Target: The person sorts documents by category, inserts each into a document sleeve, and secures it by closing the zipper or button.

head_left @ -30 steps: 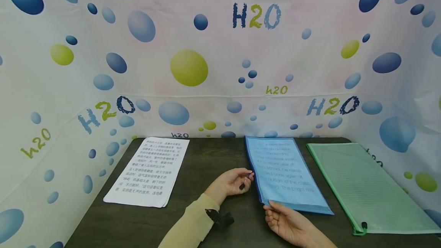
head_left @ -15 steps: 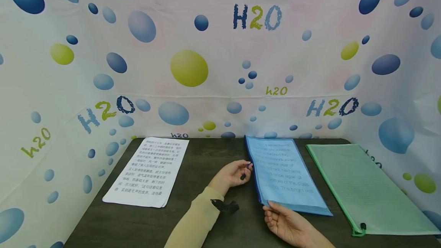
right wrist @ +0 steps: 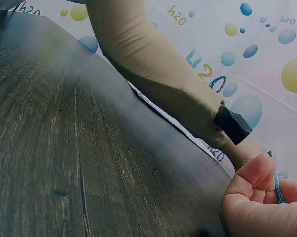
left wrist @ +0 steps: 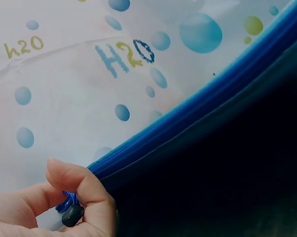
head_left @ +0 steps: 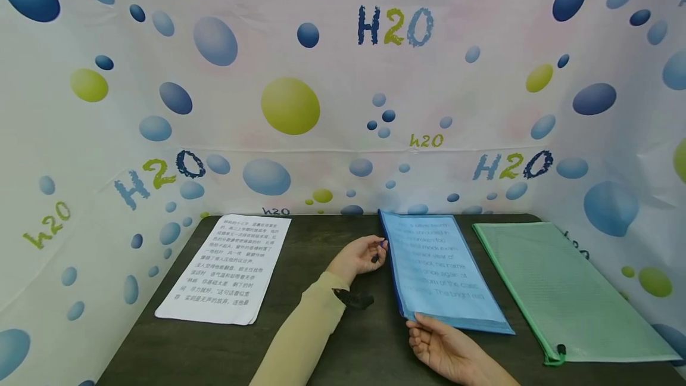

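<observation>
A blue zip document bag (head_left: 439,273) lies at centre right in the head view, with a printed sheet showing through it. At its left edge, my left hand (head_left: 357,258) pinches the zip pull. In the left wrist view the pull's black bead (left wrist: 73,216) hangs below the thumb and finger, and the blue zip edge (left wrist: 198,106) runs up to the right. My right hand (head_left: 443,345) pinches the bag's near left corner. A bit of blue edge (right wrist: 277,183) shows by that hand in the right wrist view. How far the zip is closed is unclear.
On the left of the dark wooden table (head_left: 321,234) lies a stack of printed paper sheets (head_left: 220,270). A green zip document bag (head_left: 573,290) with a black bead on its pull lies on the right. A patterned backdrop (head_left: 332,64) rises behind the table.
My left hand has slid away from me along the bag's left edge, carrying the zip pull. My right hand keeps its hold on the near corner. The head view has shifted slightly.
</observation>
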A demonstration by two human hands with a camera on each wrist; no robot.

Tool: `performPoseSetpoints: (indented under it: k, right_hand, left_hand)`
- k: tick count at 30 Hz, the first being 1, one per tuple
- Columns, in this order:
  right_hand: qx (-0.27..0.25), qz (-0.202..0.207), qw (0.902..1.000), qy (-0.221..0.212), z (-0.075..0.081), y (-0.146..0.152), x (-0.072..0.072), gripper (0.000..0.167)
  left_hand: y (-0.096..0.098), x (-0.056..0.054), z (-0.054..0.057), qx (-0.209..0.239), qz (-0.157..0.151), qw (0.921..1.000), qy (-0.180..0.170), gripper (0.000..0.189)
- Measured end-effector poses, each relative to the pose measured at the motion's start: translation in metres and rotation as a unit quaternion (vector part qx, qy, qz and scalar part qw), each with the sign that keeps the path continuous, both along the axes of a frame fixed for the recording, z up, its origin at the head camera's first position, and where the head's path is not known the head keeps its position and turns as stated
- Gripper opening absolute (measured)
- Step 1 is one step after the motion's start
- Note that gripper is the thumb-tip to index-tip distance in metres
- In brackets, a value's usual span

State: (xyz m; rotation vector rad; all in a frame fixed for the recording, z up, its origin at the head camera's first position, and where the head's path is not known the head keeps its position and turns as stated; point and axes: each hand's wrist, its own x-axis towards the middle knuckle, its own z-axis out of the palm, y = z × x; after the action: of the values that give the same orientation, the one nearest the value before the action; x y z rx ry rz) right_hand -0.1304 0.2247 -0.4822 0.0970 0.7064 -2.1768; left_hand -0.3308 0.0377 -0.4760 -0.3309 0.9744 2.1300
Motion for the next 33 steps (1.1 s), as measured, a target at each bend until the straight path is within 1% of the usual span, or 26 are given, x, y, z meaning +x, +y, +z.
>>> performPoseSetpoints:
  k: [8, 16, 20, 24, 33]
  right_hand:
    - [-0.008, 0.001, 1.0, 0.003, -0.002, -0.001, 0.0, 0.039]
    - [-0.015, 0.002, 0.9999, 0.007, -0.004, -0.001, 0.0, 0.041]
    - [-0.016, 0.002, 0.9998, 0.007, -0.004, -0.002, 0.0, 0.04]
    - [-0.004, 0.003, 0.9999, 0.013, -0.004, -0.003, 0.001, 0.039]
    - [-0.013, 0.009, 0.9998, 0.014, -0.003, -0.003, 0.002, 0.039]
  left_hand:
    - [0.004, -0.017, 0.004, -0.002, 0.028, 0.9994, -0.02, 0.011]
    - [0.009, -0.034, 0.008, -0.01, 0.058, 0.9979, -0.026, 0.01]
    - [0.01, -0.042, 0.009, -0.024, 0.071, 0.997, -0.019, 0.007]
    - [0.011, -0.048, 0.01, -0.046, 0.083, 0.9955, -0.006, 0.003]
    - [0.014, -0.062, 0.011, -0.085, 0.088, 0.9917, 0.039, 0.005]
